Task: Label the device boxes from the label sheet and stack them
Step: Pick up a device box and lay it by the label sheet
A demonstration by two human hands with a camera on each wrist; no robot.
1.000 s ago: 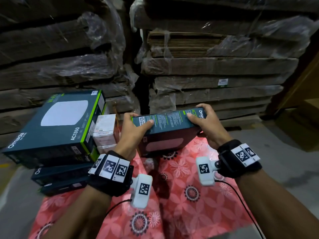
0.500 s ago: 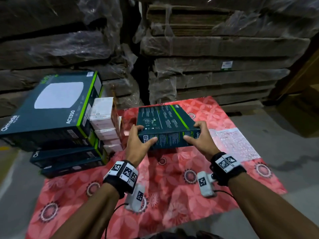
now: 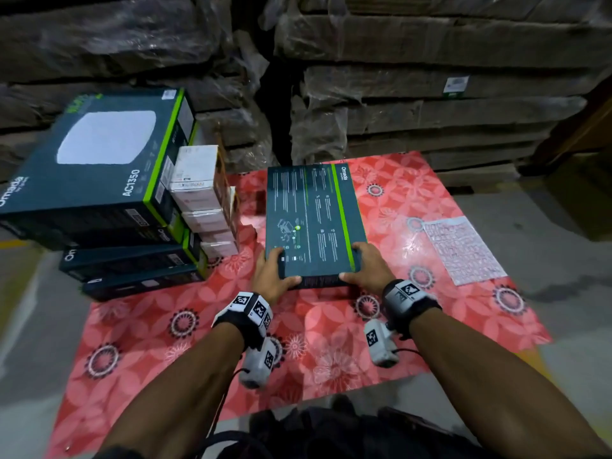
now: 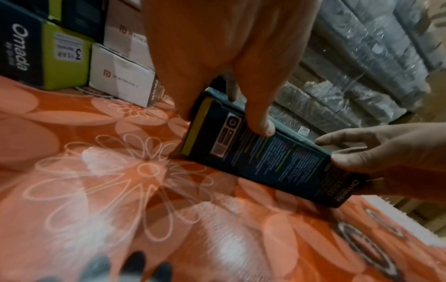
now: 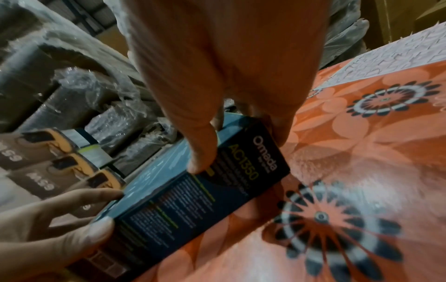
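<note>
Here, two bare hands grip a dark teal device box by its near corners on a red flowered mat.

The left hand curls round the near left corner of the device box, thumb pressed on the near side face, fingers on top; the right hand does likewise at the near right corner. The box lies flat, printed back upward, in the middle of the mat. Right of it, apart, lies a white label sheet. Left of it stands a pile of small white cartons, touching a stack of teal device boxes. Behind, plastic-wrapped bundles of flat cardboard stand.
</note>
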